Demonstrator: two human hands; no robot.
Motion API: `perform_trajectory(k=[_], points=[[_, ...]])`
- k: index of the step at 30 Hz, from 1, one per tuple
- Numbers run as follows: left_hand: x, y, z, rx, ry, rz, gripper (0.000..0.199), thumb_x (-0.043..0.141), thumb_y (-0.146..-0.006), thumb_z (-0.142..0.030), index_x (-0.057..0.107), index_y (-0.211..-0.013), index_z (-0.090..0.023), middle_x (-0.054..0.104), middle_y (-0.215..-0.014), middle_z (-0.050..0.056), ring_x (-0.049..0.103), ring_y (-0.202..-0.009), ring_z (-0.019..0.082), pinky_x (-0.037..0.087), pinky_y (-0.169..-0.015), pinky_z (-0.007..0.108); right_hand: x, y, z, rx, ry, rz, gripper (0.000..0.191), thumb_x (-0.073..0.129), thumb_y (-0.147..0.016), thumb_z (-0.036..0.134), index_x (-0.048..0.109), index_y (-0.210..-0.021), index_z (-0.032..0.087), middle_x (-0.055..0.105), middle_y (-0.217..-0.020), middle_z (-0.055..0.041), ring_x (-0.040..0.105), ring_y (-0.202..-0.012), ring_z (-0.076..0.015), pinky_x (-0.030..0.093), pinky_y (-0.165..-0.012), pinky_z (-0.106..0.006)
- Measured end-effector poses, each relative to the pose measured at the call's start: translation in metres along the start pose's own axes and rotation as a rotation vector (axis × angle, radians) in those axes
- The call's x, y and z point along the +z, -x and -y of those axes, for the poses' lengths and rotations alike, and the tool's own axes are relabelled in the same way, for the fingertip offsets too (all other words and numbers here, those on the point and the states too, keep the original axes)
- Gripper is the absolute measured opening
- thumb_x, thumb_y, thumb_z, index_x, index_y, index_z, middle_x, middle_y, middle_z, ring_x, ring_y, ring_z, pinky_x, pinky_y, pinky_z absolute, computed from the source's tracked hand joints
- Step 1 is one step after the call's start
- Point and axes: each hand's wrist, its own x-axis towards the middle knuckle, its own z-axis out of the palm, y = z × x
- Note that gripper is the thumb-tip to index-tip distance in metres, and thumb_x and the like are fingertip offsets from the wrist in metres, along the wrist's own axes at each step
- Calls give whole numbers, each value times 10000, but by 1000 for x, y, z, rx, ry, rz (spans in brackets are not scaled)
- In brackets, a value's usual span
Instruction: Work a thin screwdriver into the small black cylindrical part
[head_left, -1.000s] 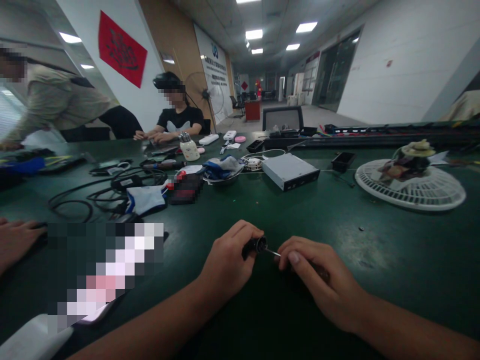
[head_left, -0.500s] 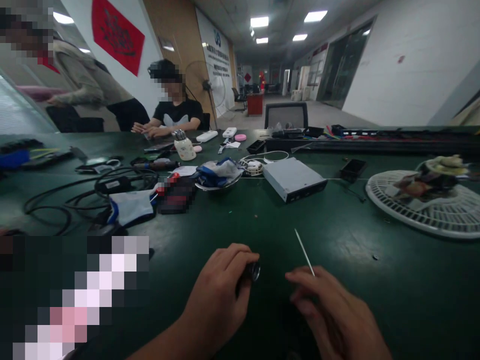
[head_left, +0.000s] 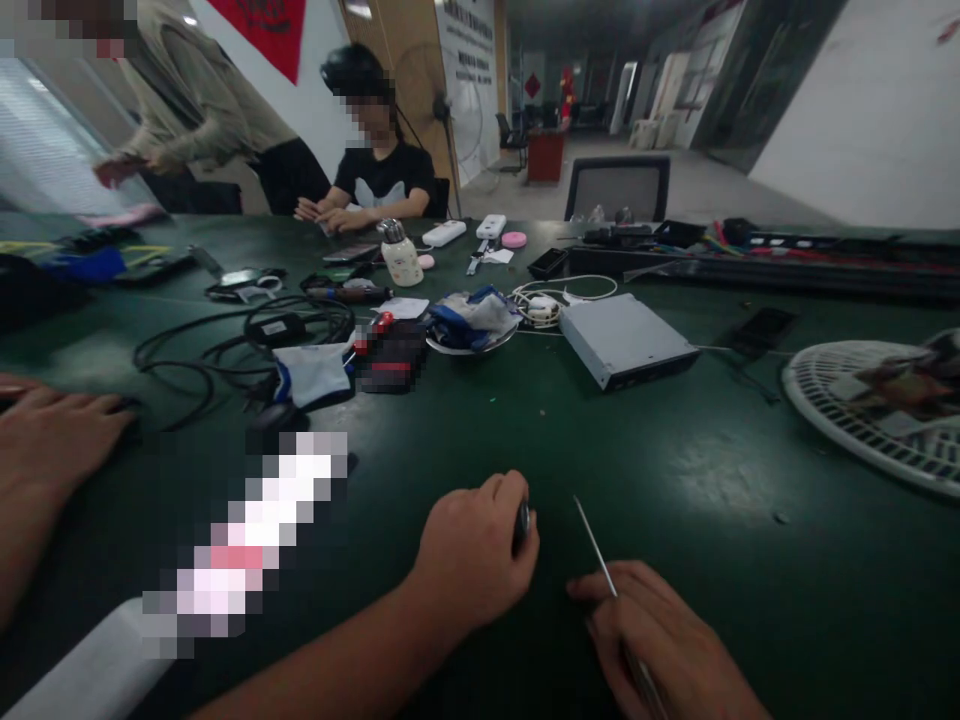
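My left hand (head_left: 476, 550) is closed around a small dark rounded object (head_left: 522, 522) with a shiny edge. Fingers cover most of it, so its kind does not show. To the right, my right hand (head_left: 660, 635) grips a thin pointed metal rod (head_left: 594, 534). Its tip points away from me and toward the left, apart from the dark object. The rod's rear end shows below the palm; whether it has a handle is hard to see. Both hands are over the dark green table (head_left: 420, 440).
Another person's hand (head_left: 60, 440) rests at the left edge. Ahead are a grey disc drive (head_left: 630, 335), a blue-and-white cloth bundle (head_left: 472, 318) in a dish, black cables (head_left: 180, 340) and a bottle (head_left: 400, 255). A white fan grille (head_left: 832, 420) lies right. Two people are across the table.
The view has swung, and table things appear farther left or right than before. My left hand has turned around the dark object. Another person's hand has come in at the left.
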Motion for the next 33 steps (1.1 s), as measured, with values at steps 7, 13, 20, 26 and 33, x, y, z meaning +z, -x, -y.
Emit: perform_trajectory(k=[7,13,20,26,33], points=[[-13,-6,-15,-88,-164,-1,259,454,-939,-430,613,-899,-230,710,-782,51,694,-720,256,452,-631,332,-6,-8,17,346,-196,-127,209,593,-848,80,467,-817,243,726,-1014,-46,705,-996,-229,558,-851,-392],[-23,7,-25,-107,-146,-21,290,469,-933,-451,655,-923,-229,730,-858,78,706,-821,261,480,-725,335,-8,-5,11,462,-631,-326,217,715,-723,119,531,-766,225,753,-937,-37,721,-943,-235,552,-812,-362],[-34,15,-37,-181,-130,-46,269,524,-894,-456,688,-850,-247,743,-861,56,712,-833,234,485,-705,294,-8,-15,3,476,-840,-606,431,834,-634,303,422,-741,240,754,-793,-33,722,-721,-214,585,-679,-354],[-28,-3,-40,-341,-96,-101,333,454,-918,-450,706,-966,-238,759,-915,116,728,-822,291,478,-628,325,-9,-34,-2,407,-882,-744,460,863,-671,321,414,-726,244,767,-821,-43,737,-950,-241,555,-905,-391],[-17,-6,-53,-48,-32,-70,283,513,-904,-471,686,-856,-252,755,-852,54,720,-856,250,477,-712,308,-16,-37,-9,390,-944,-624,481,899,-642,295,429,-728,240,778,-807,-39,750,-953,-256,570,-881,-398]])
